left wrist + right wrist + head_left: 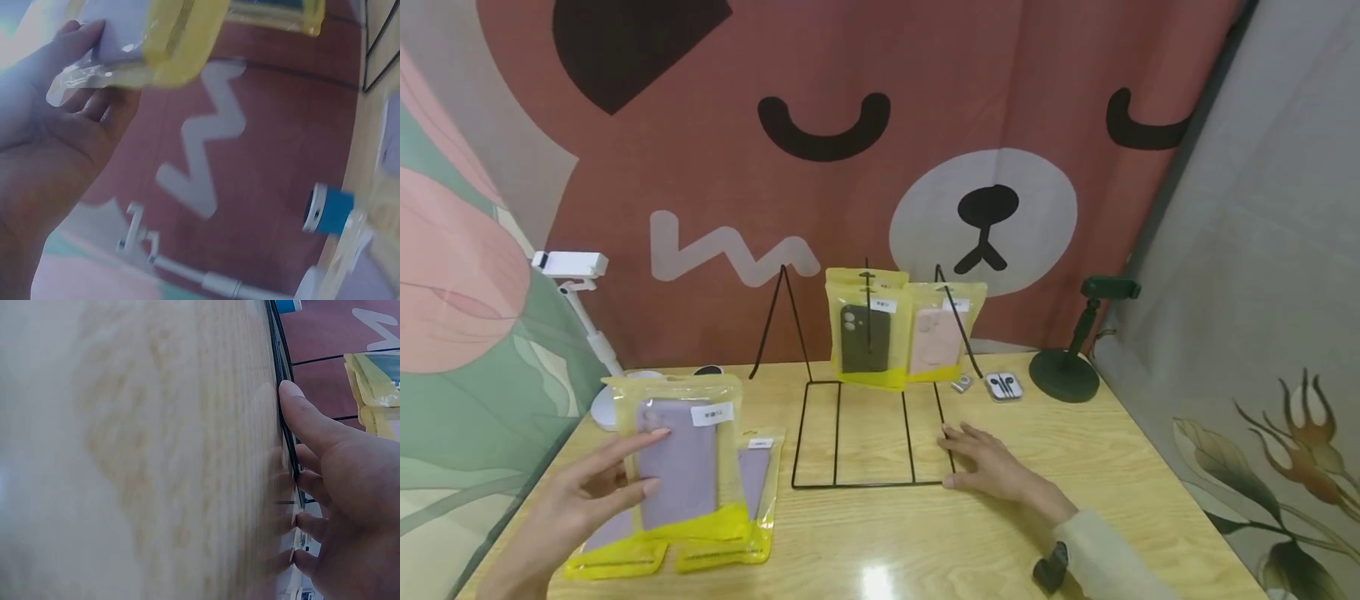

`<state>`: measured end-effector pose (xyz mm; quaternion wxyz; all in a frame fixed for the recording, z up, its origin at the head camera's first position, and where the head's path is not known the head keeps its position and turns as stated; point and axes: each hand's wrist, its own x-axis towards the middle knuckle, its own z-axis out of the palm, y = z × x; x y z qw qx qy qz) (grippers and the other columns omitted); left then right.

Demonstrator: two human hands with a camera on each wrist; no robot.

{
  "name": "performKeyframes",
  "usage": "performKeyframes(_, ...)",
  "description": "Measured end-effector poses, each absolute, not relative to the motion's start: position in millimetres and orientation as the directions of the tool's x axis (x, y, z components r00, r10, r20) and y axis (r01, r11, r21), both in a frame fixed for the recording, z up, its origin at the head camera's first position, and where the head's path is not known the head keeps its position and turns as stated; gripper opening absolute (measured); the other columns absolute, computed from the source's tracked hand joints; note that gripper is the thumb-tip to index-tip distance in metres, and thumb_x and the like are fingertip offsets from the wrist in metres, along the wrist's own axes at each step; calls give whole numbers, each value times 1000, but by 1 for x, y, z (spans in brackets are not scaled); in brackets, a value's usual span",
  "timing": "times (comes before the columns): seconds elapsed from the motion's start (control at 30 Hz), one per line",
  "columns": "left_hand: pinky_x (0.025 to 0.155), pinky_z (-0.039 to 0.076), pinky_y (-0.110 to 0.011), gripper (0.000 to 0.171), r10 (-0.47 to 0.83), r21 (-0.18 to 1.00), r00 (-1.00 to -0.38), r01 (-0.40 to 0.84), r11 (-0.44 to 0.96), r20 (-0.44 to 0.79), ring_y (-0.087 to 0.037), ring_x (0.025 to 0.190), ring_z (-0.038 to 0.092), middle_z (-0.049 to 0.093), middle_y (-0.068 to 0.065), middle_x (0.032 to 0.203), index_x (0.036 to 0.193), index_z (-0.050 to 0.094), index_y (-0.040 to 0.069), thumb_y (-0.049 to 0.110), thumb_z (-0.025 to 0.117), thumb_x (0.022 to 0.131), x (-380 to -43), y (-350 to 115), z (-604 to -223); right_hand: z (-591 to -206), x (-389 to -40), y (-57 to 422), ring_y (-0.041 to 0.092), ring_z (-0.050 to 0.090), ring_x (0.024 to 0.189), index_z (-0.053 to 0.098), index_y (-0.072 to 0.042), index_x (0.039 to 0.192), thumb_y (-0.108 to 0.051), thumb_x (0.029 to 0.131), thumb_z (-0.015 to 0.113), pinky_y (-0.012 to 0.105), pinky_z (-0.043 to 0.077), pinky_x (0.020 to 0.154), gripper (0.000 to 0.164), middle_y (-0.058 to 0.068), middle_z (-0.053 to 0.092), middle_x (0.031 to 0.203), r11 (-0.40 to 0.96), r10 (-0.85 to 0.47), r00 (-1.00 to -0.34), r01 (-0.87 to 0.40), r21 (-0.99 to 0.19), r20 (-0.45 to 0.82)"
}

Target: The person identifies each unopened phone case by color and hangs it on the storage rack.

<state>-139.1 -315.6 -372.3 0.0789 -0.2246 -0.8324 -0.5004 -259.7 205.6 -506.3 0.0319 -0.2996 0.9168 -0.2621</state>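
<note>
My left hand (576,500) pinches a clear yellow pouch with a lilac phone case (681,467) inside, thumb and index finger across its left side. Beneath it on the table lie other lilac phone case pouches, one (760,471) to the right, another (617,567) largely covered. A black wire display rack (872,485) stands at the middle. From it hang a pouch with a black phone case (865,342) and one with a pink phone case (934,342), and a further pouch shows behind. My right hand (996,467) rests at the rack's front right corner, thumb and fingertips touching the wire.
A white phone stand (598,343) stands at the back left, a dark green stand (1063,379) at the back right. Near the latter lie boxed earphones (1003,386) and a small silver item (962,383). A blue cylinder (337,212) stands behind the pouches. Printed curtain (715,150) closes off the back.
</note>
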Motion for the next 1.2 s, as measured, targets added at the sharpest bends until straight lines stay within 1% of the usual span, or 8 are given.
performKeyframes(0.17,53,45,-28,55,429,771,-803,560,304,414,-14,65,50,58,8,117,138,50,1,-12,62,86,-155,-292,-377,-507,-260,206,49,24,138,52,-5,138,-41,86,70,72,19,103,66,19,37,149,670,-572,-810,-553,-495,131)
performKeyframes(0.3,55,46,-26,53,447,777,-801,553,299,398,-13,67,49,56,9,128,137,53,6,-6,64,87,-167,-276,-378,-507,-260,205,49,23,138,52,-6,138,-42,86,70,71,18,105,66,17,37,150,673,-567,-816,-540,-505,116)
performKeyframes(0.57,47,39,-28,51,390,768,-840,520,374,379,-13,57,41,58,11,118,135,57,11,0,68,87,-168,-271,-387,-507,-258,203,47,21,140,50,-8,140,-46,87,67,70,16,106,68,16,33,153,682,-570,-819,-517,-517,68)
performKeyframes(0.8,48,39,-29,53,358,806,-877,451,382,321,-12,55,39,52,-1,85,140,52,19,10,67,90,-190,-266,-382,-502,-261,206,46,21,140,51,-8,140,-44,86,68,70,16,106,67,15,35,152,682,-560,-822,-526,-508,101)
performKeyframes(0.9,56,45,-25,56,325,828,-905,393,400,273,-12,67,49,58,-11,117,143,48,21,17,68,91,-213,-262,-380,-502,-261,206,46,20,141,50,-8,140,-44,87,68,70,16,106,67,15,34,152,679,-564,-820,-525,-513,91)
performKeyframes(1.0,75,52,-27,60,313,838,-917,364,407,247,-25,100,60,34,-10,153,145,45,21,22,68,91,-243,-257,-378,-504,-260,206,46,19,141,50,-8,141,-44,87,68,70,15,107,68,15,33,153,681,-563,-823,-513,-522,74)
performKeyframes(1.1,89,50,-36,60,308,852,-922,349,391,236,-35,126,47,30,-8,155,146,44,23,25,68,91,-272,-250,-375,-505,-259,206,46,19,141,50,-8,141,-45,87,68,70,14,107,68,15,33,153,682,-555,-829,-500,-533,67)
performKeyframes(1.2,95,45,-43,59,297,852,-924,347,393,239,-33,123,47,45,-12,141,146,44,25,26,67,92,-294,-248,-374,-508,-259,206,46,19,141,50,-8,140,-46,87,67,70,14,107,68,15,32,153,680,-553,-831,-495,-541,65)
